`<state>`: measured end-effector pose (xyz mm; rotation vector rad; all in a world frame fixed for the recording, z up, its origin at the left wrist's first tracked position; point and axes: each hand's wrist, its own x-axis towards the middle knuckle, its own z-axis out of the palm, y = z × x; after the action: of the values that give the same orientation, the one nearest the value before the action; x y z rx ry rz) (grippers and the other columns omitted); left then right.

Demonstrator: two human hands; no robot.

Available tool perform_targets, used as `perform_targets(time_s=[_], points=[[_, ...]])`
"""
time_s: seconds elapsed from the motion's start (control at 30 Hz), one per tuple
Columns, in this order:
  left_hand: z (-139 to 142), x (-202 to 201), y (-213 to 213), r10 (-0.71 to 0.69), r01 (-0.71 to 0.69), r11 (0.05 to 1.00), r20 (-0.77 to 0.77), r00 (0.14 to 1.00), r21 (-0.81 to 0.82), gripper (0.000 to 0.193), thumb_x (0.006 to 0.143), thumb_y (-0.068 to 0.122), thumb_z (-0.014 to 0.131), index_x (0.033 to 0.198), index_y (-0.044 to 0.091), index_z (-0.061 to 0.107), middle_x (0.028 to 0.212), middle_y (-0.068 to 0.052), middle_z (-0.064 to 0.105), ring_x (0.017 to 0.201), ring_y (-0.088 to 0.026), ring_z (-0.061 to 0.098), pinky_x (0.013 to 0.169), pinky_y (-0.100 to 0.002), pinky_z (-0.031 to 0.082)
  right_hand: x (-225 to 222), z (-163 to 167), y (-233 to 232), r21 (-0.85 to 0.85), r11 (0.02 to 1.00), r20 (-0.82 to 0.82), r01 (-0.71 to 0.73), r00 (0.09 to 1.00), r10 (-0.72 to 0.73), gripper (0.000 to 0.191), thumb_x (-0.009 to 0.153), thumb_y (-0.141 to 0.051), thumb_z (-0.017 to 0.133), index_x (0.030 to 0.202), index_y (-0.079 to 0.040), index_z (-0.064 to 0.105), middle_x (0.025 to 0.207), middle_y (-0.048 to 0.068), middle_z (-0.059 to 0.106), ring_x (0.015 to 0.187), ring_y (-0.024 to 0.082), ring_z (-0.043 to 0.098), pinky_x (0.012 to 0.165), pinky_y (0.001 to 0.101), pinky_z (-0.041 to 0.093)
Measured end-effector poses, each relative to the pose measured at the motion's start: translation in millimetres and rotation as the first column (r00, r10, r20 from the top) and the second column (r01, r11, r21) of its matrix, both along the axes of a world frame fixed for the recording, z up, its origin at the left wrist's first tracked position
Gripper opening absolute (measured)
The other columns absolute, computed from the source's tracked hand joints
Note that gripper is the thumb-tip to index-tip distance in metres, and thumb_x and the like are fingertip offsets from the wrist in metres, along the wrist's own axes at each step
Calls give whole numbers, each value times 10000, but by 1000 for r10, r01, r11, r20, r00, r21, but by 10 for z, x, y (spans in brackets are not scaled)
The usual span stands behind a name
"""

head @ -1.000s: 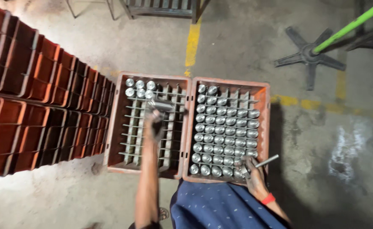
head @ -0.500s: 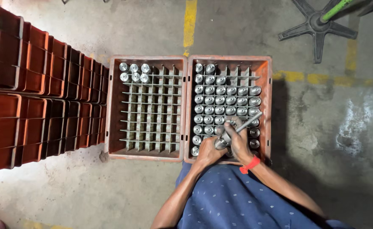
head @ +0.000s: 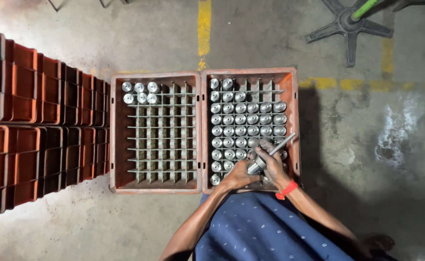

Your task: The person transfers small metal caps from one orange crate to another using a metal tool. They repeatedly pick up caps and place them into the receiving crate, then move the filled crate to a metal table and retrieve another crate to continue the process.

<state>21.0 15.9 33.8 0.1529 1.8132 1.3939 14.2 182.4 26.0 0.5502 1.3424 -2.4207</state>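
Concrete floor, both hands (head: 258, 169) clenched around metal part (head: 257, 166) over right crate (head: 292, 121), rod (head: 282, 144) alongside.

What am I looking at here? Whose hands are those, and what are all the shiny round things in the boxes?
The camera sits on a person's head and looks straight down, so you see their own arms. Two red crates stand side by side on a concrete floor. The right crate is nearly full of shiny metal cylinders. The left crate has only a few, in its far corner. Both hands meet over the right crate: the left hand and right hand hold a metal part with a thin rod. More red crates are stacked at the left.
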Motion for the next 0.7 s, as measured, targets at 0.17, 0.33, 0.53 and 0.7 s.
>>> perform_targets(time_s=[0.17, 0.33, 0.53, 0.7], points=[[146, -461, -128, -23, -5, 986, -164, 986, -167, 698, 828, 459, 794, 1333, 24, 590, 935, -208, 739, 757, -299, 694, 669, -404, 557, -308, -91, 375, 3, 937, 45, 349, 936, -349, 163, 984, -29, 558, 1134, -35, 622, 946, 87, 678, 869, 199, 685, 778, 344, 573], [-55, -1310, -198, 140, -373, 904, -681, 719, -208, 580, 1019, 301, 608, 1501, 49, 407, 1278, -320, 593, 818, -438, 720, 676, -519, 606, -439, -165, 719, -39, 864, 38, 503, 864, -501, 122, 1008, -46, 559, 1103, -69, 632, 885, 84, 638, 846, 200, 680, 808, 351, 598], [-224, -1884, -106, 8, -451, 872, -917, 398, -188, 700, 847, -75, 537, 1519, 104, 453, 1450, -307, 521, 1216, -483, 619, 992, -469, 541, -297, -287, 474, -43, 918, -15, 393, 919, -394, 117, 996, -19, 572, 1097, -70, 601, 927, 76, 651, 849, 200, 675, 801, 346, 584], [-108, -1720, -287, 329, -555, 830, -853, 404, 57, 595, 816, -103, 582, 1380, 88, 578, 1312, -255, 632, 1158, -456, 641, 966, -492, 533, -145, -328, 358, 42, 934, 87, 354, 930, -357, 173, 980, -31, 558, 1138, -56, 624, 1000, 76, 679, 887, 214, 693, 790, 348, 577]])
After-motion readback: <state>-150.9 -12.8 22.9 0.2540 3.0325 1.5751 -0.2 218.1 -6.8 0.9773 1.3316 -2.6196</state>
